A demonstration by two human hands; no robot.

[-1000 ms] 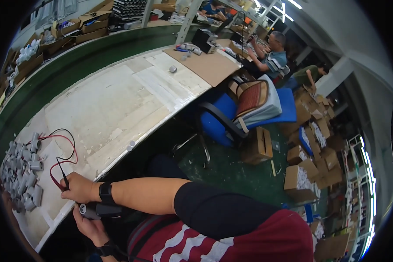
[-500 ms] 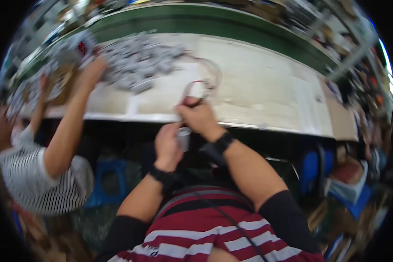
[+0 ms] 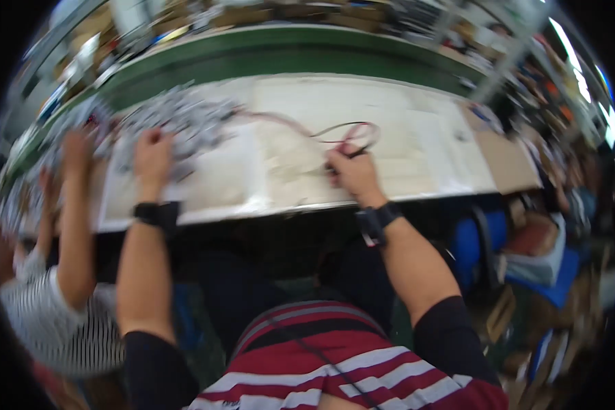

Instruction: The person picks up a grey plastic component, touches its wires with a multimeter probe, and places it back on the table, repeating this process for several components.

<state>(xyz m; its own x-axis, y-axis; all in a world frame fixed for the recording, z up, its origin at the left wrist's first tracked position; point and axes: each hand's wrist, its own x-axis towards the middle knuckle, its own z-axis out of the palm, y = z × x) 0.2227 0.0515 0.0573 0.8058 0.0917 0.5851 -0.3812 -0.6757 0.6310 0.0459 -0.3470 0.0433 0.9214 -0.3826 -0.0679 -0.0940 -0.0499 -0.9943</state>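
Observation:
My right hand [image 3: 354, 174] is closed around a bundle of thin red and dark wires [image 3: 365, 127], which loops up above my fingers. The wires trail left across the white tabletop [image 3: 294, 171] toward a heap of small grey parts [image 3: 178, 119]. Over the near edge of that heap is my left hand [image 3: 153, 158], its fingers curled and smeared by motion. Whether it holds one of the parts cannot be made out.
At my left a co-worker's hand [image 3: 77, 152] is over more grey parts. A green ledge [image 3: 294, 58] runs along the back. Brown cardboard [image 3: 502, 157] lies at the table's right end, and a blue chair [image 3: 482, 239] stands below it.
My left hand has left my right hand and moved up-left to the heap; the grey cylindrical piece seen by it earlier is out of sight. My right hand moved right with the wires.

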